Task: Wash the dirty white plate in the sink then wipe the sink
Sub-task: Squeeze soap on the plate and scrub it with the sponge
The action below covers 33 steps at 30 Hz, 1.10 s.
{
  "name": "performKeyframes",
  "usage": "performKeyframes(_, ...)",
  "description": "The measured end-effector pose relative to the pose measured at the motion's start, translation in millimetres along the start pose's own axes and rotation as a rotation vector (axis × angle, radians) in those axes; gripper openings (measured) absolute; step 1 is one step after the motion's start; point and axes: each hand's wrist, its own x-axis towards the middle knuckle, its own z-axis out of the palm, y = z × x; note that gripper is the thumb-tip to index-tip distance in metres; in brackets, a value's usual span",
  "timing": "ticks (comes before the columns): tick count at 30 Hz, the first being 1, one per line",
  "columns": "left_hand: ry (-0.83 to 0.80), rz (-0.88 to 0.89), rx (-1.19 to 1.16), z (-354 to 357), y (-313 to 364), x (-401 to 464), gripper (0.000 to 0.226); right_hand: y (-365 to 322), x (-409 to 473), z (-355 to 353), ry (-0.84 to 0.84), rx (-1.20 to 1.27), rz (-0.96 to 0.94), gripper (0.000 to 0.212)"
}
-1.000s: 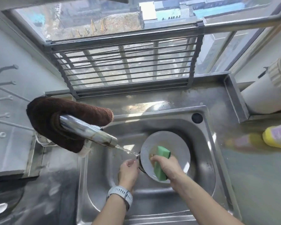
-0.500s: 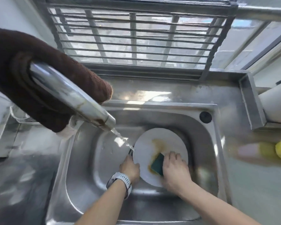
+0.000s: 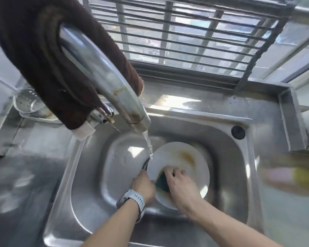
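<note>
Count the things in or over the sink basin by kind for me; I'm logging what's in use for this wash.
Plate: 1, white, brown-stained
Sponge: 1, green
Faucet: 1, water running
Cloth: 1, brown, draped over the faucet
Hands: 2, left hand on the plate's edge, right hand on the sponge
Total: 6

Glossy steel sink [image 3: 227, 157]; shiny metal faucet [image 3: 103, 77]; fuzzy brown cloth [image 3: 34, 50]; smooth white plate [image 3: 194, 157]

Right hand [image 3: 181, 184] presses sponge [image 3: 162, 182] on plate [image 3: 189, 157]; left hand [image 3: 144, 186] grips its rim
</note>
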Motion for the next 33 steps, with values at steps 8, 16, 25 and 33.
performKeyframes(8, 0.017, 0.033, 0.02, -10, 6, 0, 0.03, 36, -7, -9, 0.031, -0.104, 0.179, 0.066)
performKeyframes(16, 0.036, 0.066, 0.026, -16, 2, -3, 0.025, 32, 41, -19, 0.183, -0.082, 0.162, 0.056)
performKeyframes(25, -0.046, 0.02, -0.086, -22, -1, -3, 0.028, -3, 28, 1, 0.151, -0.056, -0.04, 0.047)
performKeyframes(33, -0.192, 0.017, -0.162, -27, -3, 9, 0.042, 24, -6, 1, 0.058, -0.039, 0.07, 0.052)
